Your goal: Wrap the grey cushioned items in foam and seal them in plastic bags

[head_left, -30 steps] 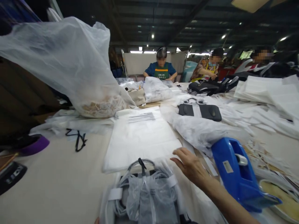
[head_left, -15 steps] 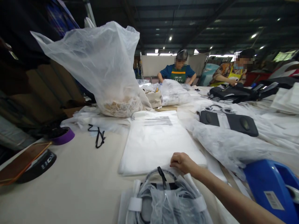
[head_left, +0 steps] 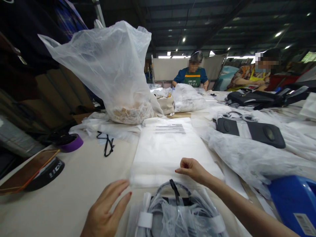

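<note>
Bag [head_left: 182, 217] with coiled cable and black tie lies on bench [head_left: 74, 177], bottom edge of view, between the two hands. Left hand [head_left: 106, 207] just left of it, fingers apart, thumb spread from the rest, nothing held. Right hand [head_left: 191, 169] above stack of white sleeves [head_left: 170, 148], beyond the bag's top right; fingers curled, thumb tip close to them; can't tell if they pinch any film. Stack lies flat past the bag. Blue dispenser [head_left: 291, 200] on the right, purple tape [head_left: 71, 144] and black strap [head_left: 107, 146] on the left.
</note>
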{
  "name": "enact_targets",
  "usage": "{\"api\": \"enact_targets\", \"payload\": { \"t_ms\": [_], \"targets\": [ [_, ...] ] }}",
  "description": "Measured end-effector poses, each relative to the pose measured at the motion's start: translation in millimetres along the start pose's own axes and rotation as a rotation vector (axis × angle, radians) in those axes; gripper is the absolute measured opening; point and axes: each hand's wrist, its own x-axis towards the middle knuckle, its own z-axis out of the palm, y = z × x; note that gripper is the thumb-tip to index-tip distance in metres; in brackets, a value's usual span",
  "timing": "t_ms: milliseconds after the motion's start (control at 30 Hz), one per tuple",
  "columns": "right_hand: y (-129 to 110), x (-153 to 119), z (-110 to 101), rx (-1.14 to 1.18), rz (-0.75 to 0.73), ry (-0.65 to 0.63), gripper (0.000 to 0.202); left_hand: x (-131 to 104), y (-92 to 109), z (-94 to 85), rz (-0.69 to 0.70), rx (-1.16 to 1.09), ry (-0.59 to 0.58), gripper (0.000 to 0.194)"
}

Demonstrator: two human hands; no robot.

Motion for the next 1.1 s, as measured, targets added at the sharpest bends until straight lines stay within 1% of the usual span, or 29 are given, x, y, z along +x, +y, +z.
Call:
{"api": "enact_targets", "payload": {
  "t_ms": [33, 67, 100, 167, 200, 233, 267, 300, 367, 433, 500, 600, 733, 767, 867, 967, 1033, 1100],
  "targets": [
    [-2.5, -0.2, 2.4, -0.028, -0.022, 0.017, 0.031, 21.3, 9.0, 9.8, 0.188, 0.044, 0.019, 0.02],
    [-5.1, -0.3, 4.2, -0.057, -0.043, 0.033, 0.03, 40.9, 18.8, 21.6, 0.328, 0.085, -0.011, 0.02],
    [-7.5, -0.2, 5.4, -0.085, -0.062, 0.048, 0.029, 58.1, 28.2, 34.9, 0.396, 0.15, -0.129, 0.022],
    [-11.9, 0.1, 5.8, -0.134, -0.09, 0.07, 0.029, 84.5, 41.5, 62.2, 0.352, 0.312, -0.448, 0.029],
    [-13.6, 0.2, 5.2, -0.155, -0.098, 0.077, 0.029, 93.7, 44.3, 74.6, 0.34, 0.343, -0.53, 0.024],
    [-15.1, 0.1, 4.3, -0.173, -0.102, 0.078, 0.03, 100.6, 44.5, 85.3, 0.319, 0.372, -0.597, 0.015],
    [-16.3, -0.4, 3.1, -0.188, -0.105, 0.075, 0.029, 105.5, 42.6, 93.8, 0.303, 0.39, -0.639, 0.008],
    [-17.3, -1.1, 1.9, -0.199, -0.107, 0.07, 0.027, 108.7, 39.2, 100.0, 0.289, 0.401, -0.661, 0.013],
    [-18.8, -3.1, 0.0, -0.215, -0.11, 0.054, 0.017, 111.5, 31.3, 106.0, 0.251, 0.428, -0.69, 0.021],
    [-19.7, -4.6, -0.9, -0.225, -0.114, 0.044, 0.007, 111.0, 25.8, 105.7, 0.221, 0.448, -0.69, 0.019],
    [-19.7, -4.0, -0.5, -0.229, -0.106, 0.042, 0.003, 109.0, 24.3, 102.8, 0.201, 0.462, -0.69, 0.015],
    [-17.8, 0.9, 2.3, -0.216, -0.06, 0.057, 0.011, 105.8, 26.3, 99.6, 0.191, 0.476, -0.704, 0.008],
    [-13.8, 6.9, 6.3, -0.183, -0.017, 0.059, 0.019, 104.9, 26.5, 98.8, 0.215, 0.531, -0.699, 0.008],
    [-13.0, 7.1, 6.6, -0.179, -0.019, 0.052, 0.021, 105.1, 25.6, 98.4, 0.217, 0.554, -0.689, 0.013],
    [-10.2, 4.7, 4.3, -0.2, -0.047, 0.047, 0.026, 106.4, 21.3, 94.2, 0.222, 0.614, -0.654, 0.025],
    [-5.3, -1.1, -2.3, -0.295, -0.095, 0.104, 0.027, 108.2, 15.0, 84.4, 0.219, 0.654, -0.62, 0.03],
    [-0.1, -6.2, -8.1, -0.391, -0.157, 0.152, 0.024, 109.8, 8.9, 75.2, 0.186, 0.682, -0.575, 0.032],
    [6.9, -12.2, -14.0, -0.492, -0.241, 0.167, 0.021, 111.3, 0.9, 65.1, 0.12, 0.708, -0.509, 0.032]
  ]
}}
